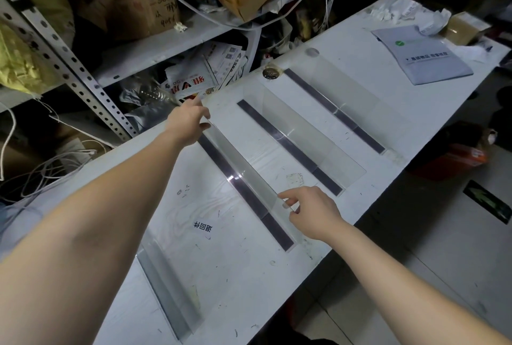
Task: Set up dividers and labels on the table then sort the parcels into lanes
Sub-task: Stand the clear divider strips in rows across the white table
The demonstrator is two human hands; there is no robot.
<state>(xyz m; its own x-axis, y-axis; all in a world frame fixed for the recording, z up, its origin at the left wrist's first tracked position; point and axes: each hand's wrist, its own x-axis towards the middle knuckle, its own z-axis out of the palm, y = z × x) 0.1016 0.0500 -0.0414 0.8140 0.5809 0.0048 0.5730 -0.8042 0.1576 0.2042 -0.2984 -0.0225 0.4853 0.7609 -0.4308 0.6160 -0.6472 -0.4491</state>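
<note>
While upright between open lanes [263, 145] — divider [245, 171], edge pinched by left hand [189, 121], right hand [314, 213].

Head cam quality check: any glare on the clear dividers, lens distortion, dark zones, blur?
Head view: a small glare spot on the divider held by the left hand and right hand. Head view: the clear panels read faint against the white table. Head view: wide-angle bend along the table edge, top right corner dark, no obvious motion blur.
</note>
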